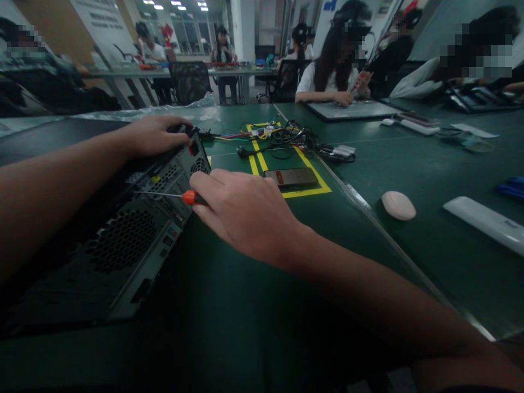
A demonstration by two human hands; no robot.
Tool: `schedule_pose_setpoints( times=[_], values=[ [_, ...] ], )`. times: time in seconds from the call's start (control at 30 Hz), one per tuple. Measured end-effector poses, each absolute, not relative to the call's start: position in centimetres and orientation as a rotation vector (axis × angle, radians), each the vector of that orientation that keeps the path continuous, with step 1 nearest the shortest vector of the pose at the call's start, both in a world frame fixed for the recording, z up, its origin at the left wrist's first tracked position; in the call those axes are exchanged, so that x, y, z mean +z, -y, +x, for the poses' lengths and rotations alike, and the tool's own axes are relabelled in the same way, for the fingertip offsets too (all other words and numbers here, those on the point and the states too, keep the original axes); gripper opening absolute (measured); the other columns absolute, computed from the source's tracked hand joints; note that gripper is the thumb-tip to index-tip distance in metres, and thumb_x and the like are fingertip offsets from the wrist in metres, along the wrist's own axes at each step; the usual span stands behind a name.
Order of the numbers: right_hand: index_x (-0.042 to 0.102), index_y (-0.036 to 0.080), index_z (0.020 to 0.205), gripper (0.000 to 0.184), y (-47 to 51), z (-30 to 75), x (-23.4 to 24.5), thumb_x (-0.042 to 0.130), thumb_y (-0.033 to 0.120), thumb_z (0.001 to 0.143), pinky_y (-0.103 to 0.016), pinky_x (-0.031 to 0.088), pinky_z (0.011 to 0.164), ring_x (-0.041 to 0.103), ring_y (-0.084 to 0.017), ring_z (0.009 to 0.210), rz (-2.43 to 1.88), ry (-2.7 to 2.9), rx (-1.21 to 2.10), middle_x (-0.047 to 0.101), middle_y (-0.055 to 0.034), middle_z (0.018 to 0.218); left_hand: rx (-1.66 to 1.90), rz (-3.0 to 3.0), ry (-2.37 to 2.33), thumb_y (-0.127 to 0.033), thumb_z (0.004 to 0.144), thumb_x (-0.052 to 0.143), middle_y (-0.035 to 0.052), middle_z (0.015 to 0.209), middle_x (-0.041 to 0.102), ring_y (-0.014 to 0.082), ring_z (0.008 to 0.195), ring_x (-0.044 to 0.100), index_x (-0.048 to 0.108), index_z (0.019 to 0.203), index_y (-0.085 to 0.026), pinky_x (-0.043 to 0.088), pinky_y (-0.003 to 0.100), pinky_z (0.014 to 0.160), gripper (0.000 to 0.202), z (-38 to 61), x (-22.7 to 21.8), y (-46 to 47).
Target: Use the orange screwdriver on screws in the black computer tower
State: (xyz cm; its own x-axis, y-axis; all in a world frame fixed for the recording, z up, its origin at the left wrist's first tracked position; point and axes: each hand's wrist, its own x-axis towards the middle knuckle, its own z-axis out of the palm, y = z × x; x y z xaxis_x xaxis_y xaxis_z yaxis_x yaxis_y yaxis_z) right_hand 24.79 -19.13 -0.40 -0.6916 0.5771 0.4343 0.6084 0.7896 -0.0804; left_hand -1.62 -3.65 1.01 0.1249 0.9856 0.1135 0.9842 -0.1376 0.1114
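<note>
A black computer case (123, 240) lies on its side on the green table (254, 305), its perforated rear panel facing me. My right hand (245, 213) is closed round a screwdriver with an orange handle (189, 197). The thin shaft points left against the rear panel. My left hand (155, 135) rests on the case's top far corner with fingers curled over the edge, holding it steady.
A yellow-taped rectangle (311, 191) holds a dark flat drive (291, 177) and a tangle of cables (286, 136). A pale oval object (398, 205) and a white bar (485, 222) lie to the right. Several people sit at tables behind.
</note>
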Motion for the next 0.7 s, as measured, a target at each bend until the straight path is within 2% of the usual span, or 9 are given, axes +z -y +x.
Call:
schedule_pose_setpoints(
  times=[0.2,0.4,0.53,0.6,0.7],
  values=[
    [0.071,0.019,0.118,0.035,18.9,24.6,-0.7,0.040,0.034,0.109,-0.035,0.028,0.059,0.069,-0.024,0.091,-0.918,2.486,-0.055,0.074,-0.0066,0.107,0.252,2.353,-2.071,-0.058,0.087,0.046,0.0135,0.144,0.063,0.0372,0.131,0.058,0.057,0.153,-0.017,0.042,0.048,0.115,0.078,-1.4,1.0,3.8],
    [0.074,0.018,0.104,0.047,18.1,24.3,-1.8,0.033,0.041,0.112,-0.033,0.028,0.062,0.067,-0.021,0.086,-0.956,2.478,0.060,0.076,-0.0066,0.100,0.249,2.353,-2.063,-0.057,0.086,0.046,0.0125,0.144,0.064,0.0361,0.132,0.058,0.057,0.153,-0.017,0.042,0.049,0.115,0.078,-1.4,1.1,3.8],
    [0.064,0.017,0.123,0.039,18.4,24.5,-1.7,0.044,0.047,0.108,-0.033,0.029,0.062,0.067,-0.021,0.089,-0.901,2.491,0.125,0.076,-0.0048,0.108,0.246,2.342,-2.077,-0.060,0.086,0.046,0.0121,0.145,0.063,0.0368,0.133,0.057,0.057,0.153,-0.020,0.041,0.048,0.116,0.079,-1.4,1.1,3.7],
    [0.058,0.018,0.132,0.037,18.5,24.6,-1.6,0.048,0.041,0.106,-0.032,0.030,0.062,0.067,-0.022,0.091,-0.869,2.518,0.098,0.076,-0.0044,0.113,0.243,2.347,-2.077,-0.060,0.085,0.046,0.0117,0.146,0.062,0.0373,0.134,0.057,0.057,0.153,-0.020,0.041,0.049,0.116,0.079,-1.4,1.1,3.7],
    [0.057,0.020,0.135,0.034,18.3,24.7,-1.6,0.046,0.030,0.105,-0.033,0.028,0.060,0.068,-0.022,0.088,-0.898,2.541,0.058,0.075,-0.0045,0.115,0.238,2.347,-2.068,-0.061,0.086,0.046,0.0126,0.147,0.062,0.0380,0.133,0.057,0.056,0.154,-0.019,0.041,0.049,0.116,0.081,-1.5,1.2,3.7]
  ],
)
